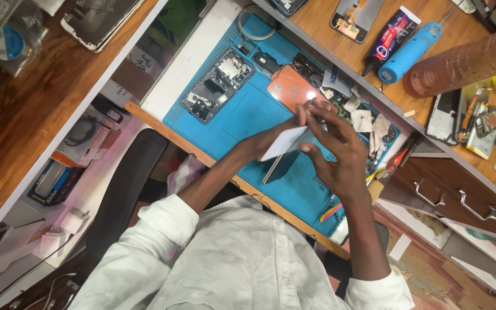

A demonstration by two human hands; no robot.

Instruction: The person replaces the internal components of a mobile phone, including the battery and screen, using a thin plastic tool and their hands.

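Both hands (311, 146) hold a flat panel (283, 143) (white) over the blue mat (248, 115).

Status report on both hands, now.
Left hand and right hand both grip flat white panel above blue mat. Opened phone lies apart. Nothing in between.

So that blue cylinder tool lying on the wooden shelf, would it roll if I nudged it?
Probably. The blue cylinder tool lies on its side on the wooden shelf, and its rounded body suggests it would roll. The glue tube right beside it might stop it on that side. Its smooth plastic-looking shell may be a bit slippery, though it looks stiff.
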